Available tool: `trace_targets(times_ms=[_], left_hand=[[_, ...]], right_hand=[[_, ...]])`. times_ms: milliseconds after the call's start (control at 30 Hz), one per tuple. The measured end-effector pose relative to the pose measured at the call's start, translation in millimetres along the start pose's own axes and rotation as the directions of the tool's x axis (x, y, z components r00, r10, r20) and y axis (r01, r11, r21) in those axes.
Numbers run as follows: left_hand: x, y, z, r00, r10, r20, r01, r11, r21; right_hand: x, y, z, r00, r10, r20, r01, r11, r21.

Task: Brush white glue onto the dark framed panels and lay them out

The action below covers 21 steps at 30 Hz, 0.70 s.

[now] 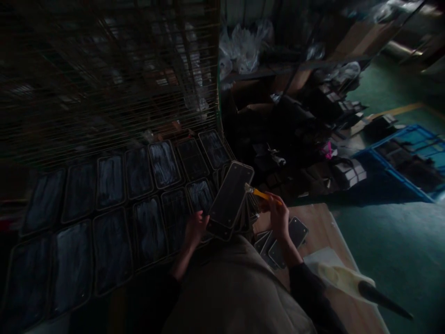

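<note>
My right hand is closed round the yellow handle of a paintbrush. Its pale bristles touch or hover just over the right edge of a dark rectangular panel with a light rim and small holes near its ends. At that panel's lower left edge, my left hand has its fingers bent against the side, seemingly gripping it; the dim light hides the exact hold. Beneath and behind the panel is a stack of similar panels. More plain panels lie fanned out below my right forearm.
Rows of panels with streaky whitish coating cover the surface to the left, beside a wire mesh. On the wooden board at right lies a pale container with a dark handle. A blue crate stands on the green floor.
</note>
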<state>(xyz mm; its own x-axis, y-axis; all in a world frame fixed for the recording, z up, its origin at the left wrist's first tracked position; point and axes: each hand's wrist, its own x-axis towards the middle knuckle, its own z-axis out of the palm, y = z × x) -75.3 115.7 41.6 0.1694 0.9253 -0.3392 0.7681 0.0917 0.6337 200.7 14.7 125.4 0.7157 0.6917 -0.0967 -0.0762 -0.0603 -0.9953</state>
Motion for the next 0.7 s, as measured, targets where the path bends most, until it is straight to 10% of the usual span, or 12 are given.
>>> trace_targets(times_ms=[367,700], left_hand=[[11,15,14,0.997,0.074,-0.036,-0.075,0.997,-0.005],[6,16,19,0.959,-0.173,0.224,0.259,0.852,-0.454]], right_hand=[[64,-1,22,0.917,-0.272,0.292,0.390,0.767,-0.509],[54,7,31,0.899,-0.207,0.385,0.401,0.740,-0.540]])
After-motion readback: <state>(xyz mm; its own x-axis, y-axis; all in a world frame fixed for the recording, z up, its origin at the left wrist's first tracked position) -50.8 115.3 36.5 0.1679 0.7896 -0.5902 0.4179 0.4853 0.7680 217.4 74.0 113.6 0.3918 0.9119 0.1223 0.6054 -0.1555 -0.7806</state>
